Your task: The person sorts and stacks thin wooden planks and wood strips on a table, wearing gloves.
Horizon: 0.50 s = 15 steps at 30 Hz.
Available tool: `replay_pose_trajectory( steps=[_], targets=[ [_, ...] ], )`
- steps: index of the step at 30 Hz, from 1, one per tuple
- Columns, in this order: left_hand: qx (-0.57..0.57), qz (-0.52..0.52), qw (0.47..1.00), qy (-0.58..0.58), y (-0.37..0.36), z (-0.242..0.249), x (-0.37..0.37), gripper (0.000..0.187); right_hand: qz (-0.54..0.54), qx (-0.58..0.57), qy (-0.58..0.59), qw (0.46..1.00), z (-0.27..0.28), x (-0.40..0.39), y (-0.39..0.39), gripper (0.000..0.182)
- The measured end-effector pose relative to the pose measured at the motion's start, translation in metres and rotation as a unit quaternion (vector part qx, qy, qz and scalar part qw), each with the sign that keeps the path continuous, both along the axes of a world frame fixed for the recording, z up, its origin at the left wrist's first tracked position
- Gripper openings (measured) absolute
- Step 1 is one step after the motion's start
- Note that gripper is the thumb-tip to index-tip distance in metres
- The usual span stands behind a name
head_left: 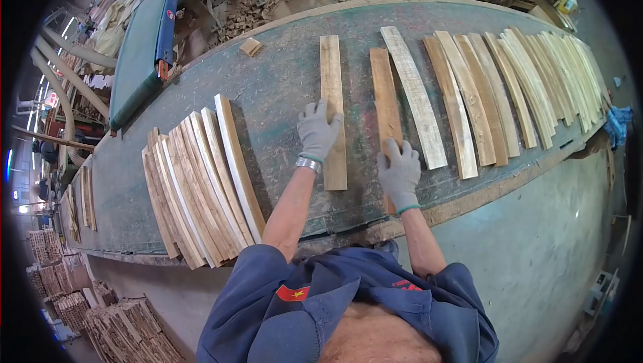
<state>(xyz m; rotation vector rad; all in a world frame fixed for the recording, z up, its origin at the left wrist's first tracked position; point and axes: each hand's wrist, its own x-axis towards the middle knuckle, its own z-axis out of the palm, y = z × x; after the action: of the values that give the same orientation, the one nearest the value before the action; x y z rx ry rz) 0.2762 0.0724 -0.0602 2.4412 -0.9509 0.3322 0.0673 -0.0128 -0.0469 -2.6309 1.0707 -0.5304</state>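
Observation:
My left hand (319, 130), in a grey glove with a metal-banded watch at the wrist, lies over the left edge of a pale brown wooden slat (332, 68). Its fingers are spread, with the index finger and thumb resting on the wood. To its right, my right hand (400, 174), gloved the same way, is closed over the lower part of a darker brown slat (384, 88). That slat's near end shows below the glove. A greyish, rough-faced slat (415, 98) lies at a slant just right of it.
A long row of slats (495, 95) runs along the table's right side. Another group of slats (201, 182) lies on the left. The dusty green table (281, 68) holds a small wood block (251, 46) near its far edge. A conveyor (142, 48) stands beyond, at left.

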Motion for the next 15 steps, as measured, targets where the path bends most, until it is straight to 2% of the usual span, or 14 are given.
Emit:
replay_pose_trajectory(
  steps=[3,4,7,8,9,10,11,13,14,15],
  targets=[
    [-0.027,0.002,0.985,0.17,-0.015,-0.001,-0.016,0.049,0.027,0.006,-0.085,0.996,-0.014,0.011,0.007,0.038],
    [-0.008,-0.046,0.977,0.207,-0.02,0.002,-0.02,0.051,0.032,0.001,-0.094,0.995,-0.017,0.012,0.006,0.037],
    [-0.033,-0.159,0.974,0.154,-0.026,-0.02,-0.034,0.055,0.048,0.015,-0.094,0.994,-0.015,0.006,-0.004,0.039],
    [0.017,-0.18,0.955,0.233,-0.019,0.007,-0.038,0.06,0.049,0.03,-0.09,0.994,-0.016,0.002,-0.013,0.041],
    [-0.018,-0.187,0.941,0.282,-0.009,0.024,-0.041,0.061,0.048,0.044,-0.085,0.994,-0.017,-0.003,-0.019,0.043],
    [-0.051,-0.196,0.922,0.33,0.004,0.035,-0.041,0.062,0.05,0.005,-0.091,0.995,-0.021,-0.007,-0.021,0.053],
    [-0.083,-0.205,0.9,0.376,0.018,0.046,-0.039,0.063,0.057,0.013,-0.052,0.997,-0.009,-0.014,-0.015,0.058],
    [-0.034,-0.148,0.958,0.243,0.06,0.068,-0.023,0.062,0.069,0.033,0.02,0.997,0.024,-0.028,0.009,0.068],
    [-0.074,-0.101,0.974,0.186,0.088,0.073,-0.016,0.058,0.062,0.109,0.045,0.991,0.025,-0.034,0.015,0.079],
    [-0.051,-0.025,0.994,0.099,0.115,0.078,-0.007,0.055,0.063,0.118,0.01,0.991,0.018,-0.041,0.016,0.079]
  ],
)
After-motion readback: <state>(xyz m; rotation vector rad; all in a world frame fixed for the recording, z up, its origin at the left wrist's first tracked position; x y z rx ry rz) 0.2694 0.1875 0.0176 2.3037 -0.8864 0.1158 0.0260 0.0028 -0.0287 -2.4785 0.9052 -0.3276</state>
